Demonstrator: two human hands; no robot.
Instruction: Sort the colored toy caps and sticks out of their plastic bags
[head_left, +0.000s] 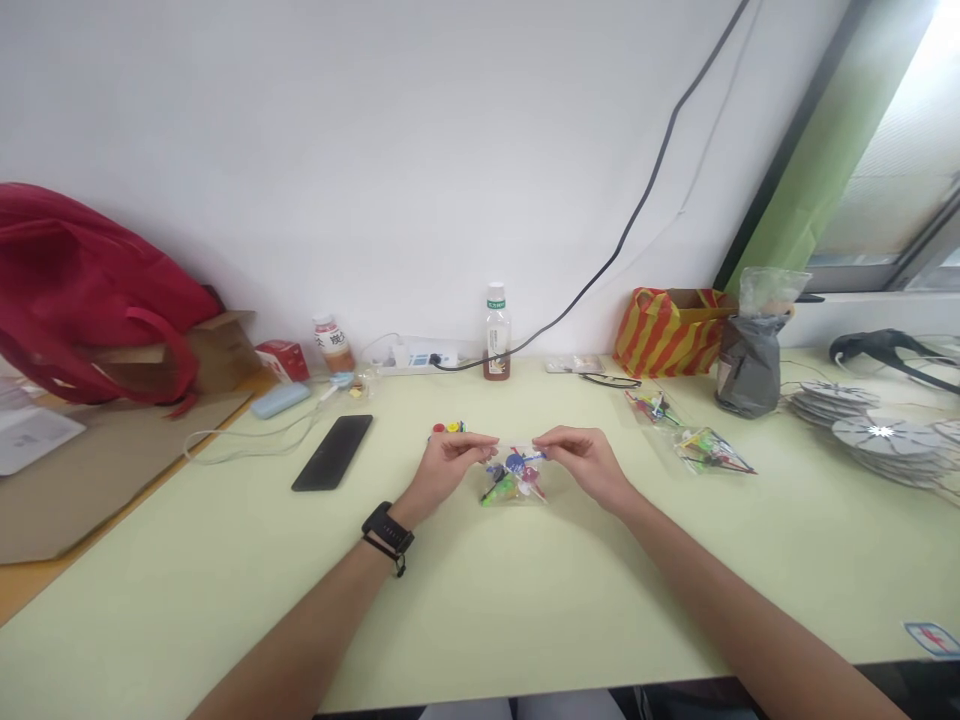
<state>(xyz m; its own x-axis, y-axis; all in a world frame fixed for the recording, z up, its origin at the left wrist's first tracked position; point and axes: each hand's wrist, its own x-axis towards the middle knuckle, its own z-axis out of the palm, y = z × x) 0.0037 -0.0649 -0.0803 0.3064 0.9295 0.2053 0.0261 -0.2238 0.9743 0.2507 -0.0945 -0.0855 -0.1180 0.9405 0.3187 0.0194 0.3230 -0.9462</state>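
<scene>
The clear bag point(517, 494) of colourful pieces point(515, 463) is over the desk point(525, 600), in front of the person, its upper corners pinched in the grip of left hand point(448, 463) and right hand point(589, 462), probably keeping the edge taut; another bag point(715, 452) lies rightward.

White wall point(375, 150) runs behind the far edge of the pale yellow-green table point(600, 610). Beyond its far right corner, a grey-framed window point(892, 200) admits bright light; a green panel point(844, 175) borders its left side.
</scene>
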